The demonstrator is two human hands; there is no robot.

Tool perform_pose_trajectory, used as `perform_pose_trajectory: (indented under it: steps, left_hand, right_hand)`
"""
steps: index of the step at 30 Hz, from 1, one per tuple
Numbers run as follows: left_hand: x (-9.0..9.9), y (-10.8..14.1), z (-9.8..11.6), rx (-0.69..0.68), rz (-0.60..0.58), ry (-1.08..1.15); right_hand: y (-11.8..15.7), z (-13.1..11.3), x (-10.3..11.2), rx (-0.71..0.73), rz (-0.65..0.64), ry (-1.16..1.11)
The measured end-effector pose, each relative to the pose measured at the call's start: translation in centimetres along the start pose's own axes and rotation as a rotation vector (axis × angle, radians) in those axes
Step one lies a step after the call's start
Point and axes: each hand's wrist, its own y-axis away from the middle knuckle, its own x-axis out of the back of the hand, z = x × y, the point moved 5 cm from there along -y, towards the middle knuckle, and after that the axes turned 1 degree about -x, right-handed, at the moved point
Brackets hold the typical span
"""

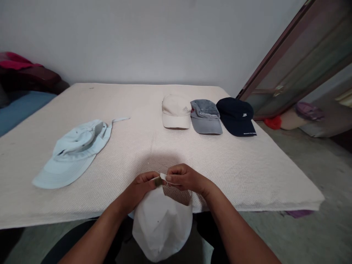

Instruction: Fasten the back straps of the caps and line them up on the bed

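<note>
A white cap (162, 227) hangs at the near edge of the table, its back opening facing away from me. My left hand (141, 187) pinches the cap's back edge beside a brass-coloured buckle (158, 181). Between the thumb and fingers of my right hand (187, 178) is the cap's white strap (163, 176), its tip at the buckle. Whether the strap passes through the buckle I cannot tell. On the left of the table lies a pale blue cap (78, 146), tilted, with its strap loose.
Along the back right sit a cream cap (176, 112), a grey cap (206, 116) and a navy cap (236, 115), side by side, brims toward me. A cream textured cloth (132, 146) covers the table. A wall (143, 44) stands behind; a door (297, 62) is at the right.
</note>
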Motion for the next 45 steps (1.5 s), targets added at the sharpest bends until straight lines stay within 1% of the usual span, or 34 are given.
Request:
perform_pose_trajectory:
  steps: [5, 8, 12, 17, 23, 28, 33, 38, 41, 45]
  left_hand:
    - [0.21, -0.02, 0.01, -0.005, 0.025, 0.002]
    - [0.32, -0.05, 0.06, 0.002, 0.046, -0.029]
    - [0.10, 0.05, 0.19, 0.012, 0.041, -0.060]
    - [0.01, 0.13, 0.00, 0.046, 0.021, -0.039]
    - [-0.12, 0.17, -0.04, 0.066, -0.042, -0.038]
    - [-0.10, 0.34, -0.08, 0.067, -0.051, -0.023]
    - [-0.27, 0.34, -0.18, 0.085, -0.049, -0.032]
    - [-0.32, 0.28, -0.07, 0.089, -0.029, -0.063]
    - [-0.37, 0.26, -0.09, 0.095, -0.039, -0.092]
    - [-0.53, 0.24, -0.13, 0.069, -0.062, -0.076]
  right_hand:
    - [-0.07, 0.32, -0.22, 0.022, -0.015, 0.009]
    - [-0.13, 0.32, -0.08, 0.047, 0.020, 0.054]
    - [-0.18, 0.07, 0.16, 0.077, 0.065, 0.105]
    - [-0.15, 0.21, -0.06, 0.050, -0.012, 0.082]
    - [-0.11, 0.34, -0.03, 0.034, -0.047, 0.011]
    - [-0.02, 0.33, 0.26, 0.034, -0.040, -0.067]
    - [-0.06, 0.58, -0.06, 0.007, -0.085, -0.053]
    - [-0.22, 0.64, -0.01, 0.015, -0.062, -0.069]
    - [-0.35, 0.67, -0.05, 0.015, -0.052, -0.070]
    - [-0.52, 0.44, -0.48, 0.025, -0.060, -0.115]
